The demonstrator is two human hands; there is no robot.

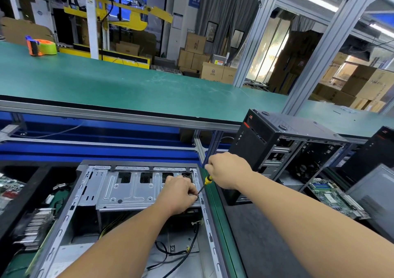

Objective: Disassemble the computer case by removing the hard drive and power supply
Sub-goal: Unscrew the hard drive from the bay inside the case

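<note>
Bare grey steel, the computer case [136,192] lies open, long axis running away from me. Above its drive cage, my right hand [229,170] grips the screwdriver [205,184]; my left hand [178,193] pinches its tip.

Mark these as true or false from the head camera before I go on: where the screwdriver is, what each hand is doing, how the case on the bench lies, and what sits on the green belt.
1. The right hand grips the screwdriver by its yellow and black handle. True.
2. The left hand rests flat on the green belt. False: its fingers pinch at the screwdriver's tip, on the drive cage.
3. The open case lies on its side with cables showing inside. True.
4. The tape dispenser sits inside the open case. False: it sits on the green belt, far left.
5. The second case at right stands upright. True.
</note>
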